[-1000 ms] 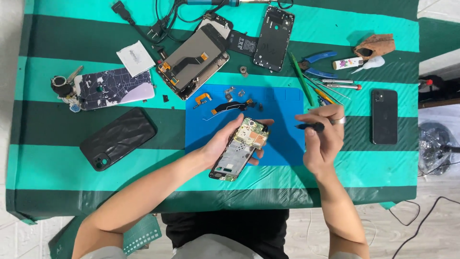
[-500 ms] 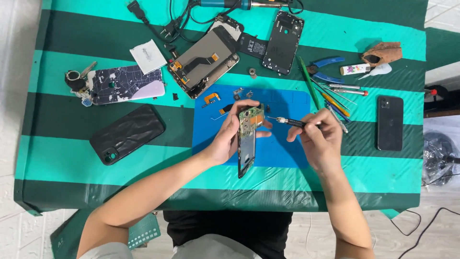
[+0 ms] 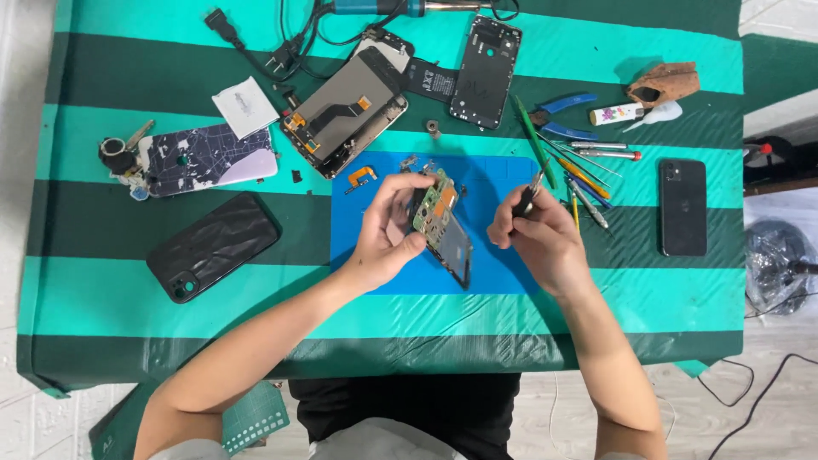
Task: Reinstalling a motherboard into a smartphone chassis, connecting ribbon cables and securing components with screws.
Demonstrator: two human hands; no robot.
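— Surface? 
— Table (image 3: 128, 298) draped in green-and-teal stripes, blue mat (image 3: 503, 264) mid-table; white floor at the near edge.

— Hands? 
— Left hand (image 3: 383, 234) wraps an opened phone (image 3: 443, 226), tilted above the mat's centre. Right hand (image 3: 537, 234) is closed around a dark tool (image 3: 530, 194), tip raised beside the phone.

Colours I logged: worktop cloth (image 3: 128, 255) was striped light teal and dark green. Work mat (image 3: 503, 255) under the hands was plain blue. Opened phone (image 3: 441, 223) in the left hand (image 3: 385, 238) showed a green board with an orange patch, frame black. Phone case (image 3: 211, 245) at left was black, wrinkled texture. Second case (image 3: 209, 158) was pale lilac with a dark map-like pattern. Phone (image 3: 682, 207) at right was black. Pliers (image 3: 562, 111) had blue handles. Rear housing (image 3: 486, 61) was black.
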